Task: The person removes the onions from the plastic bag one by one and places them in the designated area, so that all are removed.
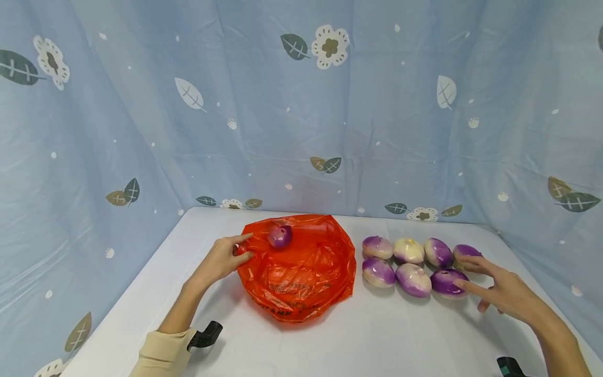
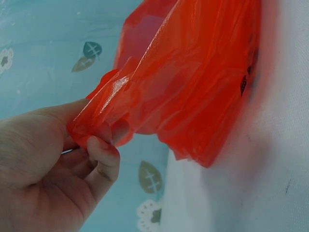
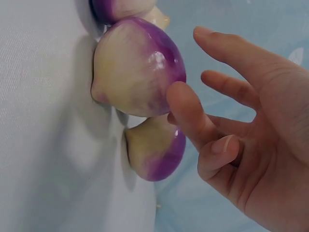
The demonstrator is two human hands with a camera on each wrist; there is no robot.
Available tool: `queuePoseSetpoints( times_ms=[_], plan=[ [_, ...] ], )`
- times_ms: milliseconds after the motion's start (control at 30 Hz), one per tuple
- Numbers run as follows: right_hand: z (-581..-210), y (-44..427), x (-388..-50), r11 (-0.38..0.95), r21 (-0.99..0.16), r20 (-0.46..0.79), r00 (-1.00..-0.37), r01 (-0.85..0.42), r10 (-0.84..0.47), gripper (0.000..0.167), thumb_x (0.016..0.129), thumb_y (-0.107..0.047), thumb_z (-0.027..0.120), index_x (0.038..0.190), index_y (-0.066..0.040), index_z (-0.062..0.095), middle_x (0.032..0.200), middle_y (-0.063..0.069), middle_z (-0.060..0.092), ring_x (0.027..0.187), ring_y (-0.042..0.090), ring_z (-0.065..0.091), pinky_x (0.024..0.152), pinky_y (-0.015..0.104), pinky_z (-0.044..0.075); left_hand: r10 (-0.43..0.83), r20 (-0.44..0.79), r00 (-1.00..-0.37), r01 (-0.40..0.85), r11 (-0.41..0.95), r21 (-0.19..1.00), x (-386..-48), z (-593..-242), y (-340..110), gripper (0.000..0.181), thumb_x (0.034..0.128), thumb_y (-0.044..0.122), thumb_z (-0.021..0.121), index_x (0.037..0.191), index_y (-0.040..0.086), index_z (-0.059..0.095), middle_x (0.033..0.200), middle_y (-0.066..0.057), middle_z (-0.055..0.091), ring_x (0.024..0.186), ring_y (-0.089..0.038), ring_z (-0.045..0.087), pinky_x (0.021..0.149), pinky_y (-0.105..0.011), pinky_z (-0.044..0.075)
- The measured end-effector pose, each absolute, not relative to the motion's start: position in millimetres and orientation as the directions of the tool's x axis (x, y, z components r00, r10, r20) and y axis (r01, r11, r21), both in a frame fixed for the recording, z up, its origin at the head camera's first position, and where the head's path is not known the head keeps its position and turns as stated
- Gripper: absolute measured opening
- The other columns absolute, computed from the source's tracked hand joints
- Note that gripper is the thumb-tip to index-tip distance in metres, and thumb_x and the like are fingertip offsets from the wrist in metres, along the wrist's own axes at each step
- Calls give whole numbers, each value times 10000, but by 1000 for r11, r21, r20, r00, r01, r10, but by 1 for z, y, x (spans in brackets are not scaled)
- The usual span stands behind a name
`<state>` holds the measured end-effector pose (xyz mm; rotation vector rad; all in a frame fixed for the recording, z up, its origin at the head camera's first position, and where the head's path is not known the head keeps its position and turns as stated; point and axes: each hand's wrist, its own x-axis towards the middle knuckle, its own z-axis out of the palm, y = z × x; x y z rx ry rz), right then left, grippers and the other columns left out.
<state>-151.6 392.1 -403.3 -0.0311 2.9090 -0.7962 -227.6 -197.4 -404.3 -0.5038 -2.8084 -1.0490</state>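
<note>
On the left of the table, in the head view, a red plastic bag (image 1: 301,283) lies spread with its mouth wide. One purple turnip (image 1: 280,236) is inside it, near the far left side. My left hand (image 1: 220,262) pinches the bag's left rim; in the left wrist view, the red film (image 2: 193,87) is between thumb and fingers. My right hand (image 1: 506,293) reaches over the right end of a group of turnips, fingers parted and holding nothing. Its fingertips are by the near right turnip (image 3: 137,67); whether they touch it I cannot tell. Another turnip (image 3: 157,150) sits beyond.
Several purple-and-white turnips stand in two rows right of the bag, among them a pale far-row one (image 1: 409,250) and a near-row one (image 1: 413,280). The white table (image 1: 377,335) extends in front. A blue leaf-patterned curtain (image 1: 282,104) hangs behind and at both sides.
</note>
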Motion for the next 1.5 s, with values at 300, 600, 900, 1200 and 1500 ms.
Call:
queuePoseSetpoints(
  times_ms=[300,600,900,1200,1500],
  plan=[
    [-396,386,-147,865,-484,86,-991,-128,-99,656,921,-403,658,1453,-103,417,1349,302,521,542,88,615,516,273,433,279,210,-937,348,710,612,-231,-403,-197,495,881,98,688,1350,-7,571,560,14,433,498,-115,437,445,-224,394],
    [-390,378,-150,868,-470,116,-986,-162,-121,634,906,-376,685,1410,-69,450,1330,304,538,535,81,610,619,322,495,288,219,-932,362,700,616,-234,-399,-195,489,882,104,688,1342,-17,574,576,-3,485,509,-119,454,453,-222,406],
    [-394,358,-150,802,-537,214,-962,-263,-172,538,919,-296,682,1376,-85,493,1332,243,556,487,76,593,555,236,487,282,210,-936,350,703,619,-232,-398,-197,497,882,100,687,1348,-24,565,561,-14,493,487,-131,462,445,-232,408],
    [-396,324,-153,728,-591,239,-937,-348,-254,495,917,-266,684,1357,-96,532,1220,183,618,512,89,582,499,253,501,285,194,-939,343,705,621,-228,-400,-197,496,883,101,685,1349,-20,566,547,-3,473,477,-129,457,444,-233,418],
    [-389,285,-160,760,-520,253,-920,-391,-300,512,900,-318,703,1349,-122,555,1306,159,628,773,176,697,606,255,544,285,190,-940,340,713,613,-226,-403,-197,488,885,100,684,1343,-23,571,555,2,460,492,-127,451,450,-226,416]
  ],
)
